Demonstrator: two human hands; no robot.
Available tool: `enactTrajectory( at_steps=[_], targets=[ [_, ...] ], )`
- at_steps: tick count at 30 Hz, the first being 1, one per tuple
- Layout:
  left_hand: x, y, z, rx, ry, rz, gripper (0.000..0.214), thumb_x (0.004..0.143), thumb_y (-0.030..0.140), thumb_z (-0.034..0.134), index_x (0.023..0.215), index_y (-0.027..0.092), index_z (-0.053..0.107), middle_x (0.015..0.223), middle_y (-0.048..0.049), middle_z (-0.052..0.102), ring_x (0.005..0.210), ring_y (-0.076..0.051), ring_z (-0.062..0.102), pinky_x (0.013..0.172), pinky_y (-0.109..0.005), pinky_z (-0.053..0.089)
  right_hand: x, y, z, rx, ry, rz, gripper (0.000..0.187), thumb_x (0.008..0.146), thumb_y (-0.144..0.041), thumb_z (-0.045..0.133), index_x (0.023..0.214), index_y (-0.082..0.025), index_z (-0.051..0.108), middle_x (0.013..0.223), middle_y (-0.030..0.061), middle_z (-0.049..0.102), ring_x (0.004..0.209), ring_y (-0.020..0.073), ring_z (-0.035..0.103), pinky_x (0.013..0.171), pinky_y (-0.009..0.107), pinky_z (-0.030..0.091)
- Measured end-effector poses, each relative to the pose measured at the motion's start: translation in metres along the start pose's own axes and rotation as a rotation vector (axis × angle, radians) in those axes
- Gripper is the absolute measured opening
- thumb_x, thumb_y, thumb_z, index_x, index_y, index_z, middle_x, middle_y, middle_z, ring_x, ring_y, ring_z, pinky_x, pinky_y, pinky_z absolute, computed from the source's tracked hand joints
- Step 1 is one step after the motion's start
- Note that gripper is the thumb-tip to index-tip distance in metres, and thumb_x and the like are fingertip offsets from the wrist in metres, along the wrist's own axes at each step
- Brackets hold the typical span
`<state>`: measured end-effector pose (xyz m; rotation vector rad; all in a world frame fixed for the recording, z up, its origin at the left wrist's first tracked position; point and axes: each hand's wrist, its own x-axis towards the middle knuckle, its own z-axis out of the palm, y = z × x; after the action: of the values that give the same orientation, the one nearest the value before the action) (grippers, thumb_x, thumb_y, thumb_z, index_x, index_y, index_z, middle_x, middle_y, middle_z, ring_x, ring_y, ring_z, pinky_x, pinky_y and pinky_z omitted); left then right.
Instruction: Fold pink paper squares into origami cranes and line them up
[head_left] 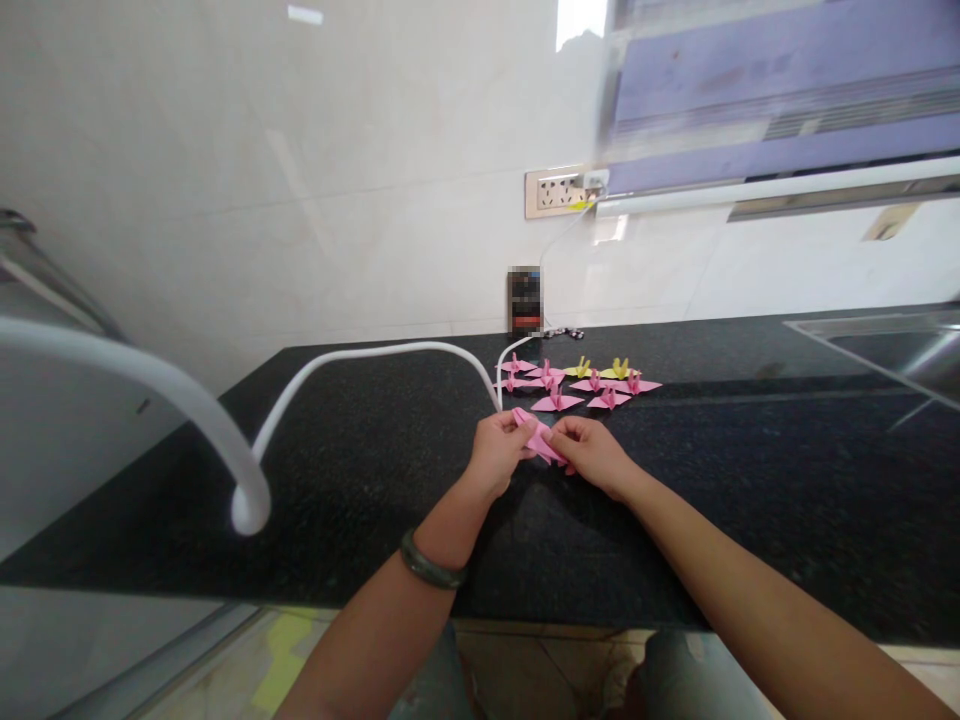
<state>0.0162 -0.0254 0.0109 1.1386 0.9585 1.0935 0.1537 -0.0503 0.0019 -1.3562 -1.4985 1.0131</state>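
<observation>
A piece of folded pink paper is held between my two hands, above the dark countertop. My left hand pinches its left side, thumb on top. On the right side, my right hand grips the paper between thumb and fingers. Just beyond the hands stand several folded paper cranes: pink ones, such as the pink paper crane, and two yellow ones at the back right, one being the yellow paper crane. The fingers partly cover the folded paper.
A white flexible tube arches over the countertop from the left. Against the tiled wall, a phone-like device leans below a socket panel. A sink lies at the far right.
</observation>
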Motion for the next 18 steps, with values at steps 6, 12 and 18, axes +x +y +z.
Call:
enactTrajectory(
  at_steps=[6, 12, 18],
  targets=[
    [-0.0007, 0.0022, 0.0004, -0.081, 0.055, 0.033, 0.028, 0.06, 0.032, 0.063, 0.077, 0.01, 0.06, 0.07, -0.0044, 0.059, 0.055, -0.008, 0.053, 0.047, -0.018, 0.045, -0.0019, -0.0056, -0.0018, 0.187, -0.086, 0.159, 0.017, 0.069, -0.029, 0.05, 0.059, -0.014, 0.052, 0.054, -0.0003, 0.054, 0.042, 0.0048, 0.045, 0.036, 0.013, 0.038],
    [-0.0012, 0.0013, 0.0041, -0.048, 0.136, 0.061, 0.026, 0.06, 0.03, 0.062, 0.077, 0.01, 0.062, 0.069, -0.0054, 0.061, 0.057, -0.01, 0.055, 0.049, -0.02, 0.046, -0.0014, -0.0086, -0.0047, 0.258, -0.112, 0.236, 0.012, 0.066, -0.023, 0.052, 0.059, -0.014, 0.052, 0.05, -0.0011, 0.054, 0.038, 0.0039, 0.045, 0.036, 0.014, 0.041],
    [0.0017, -0.002, 0.0024, 0.009, 0.183, 0.093, 0.024, 0.061, 0.028, 0.061, 0.077, 0.011, 0.062, 0.07, -0.0052, 0.061, 0.058, -0.01, 0.056, 0.05, -0.02, 0.046, -0.0029, -0.0064, -0.0076, 0.268, -0.145, 0.251, 0.021, 0.067, -0.03, 0.055, 0.055, -0.014, 0.049, 0.042, -0.0047, 0.046, 0.031, 0.0025, 0.038, 0.029, 0.013, 0.036]
  ],
)
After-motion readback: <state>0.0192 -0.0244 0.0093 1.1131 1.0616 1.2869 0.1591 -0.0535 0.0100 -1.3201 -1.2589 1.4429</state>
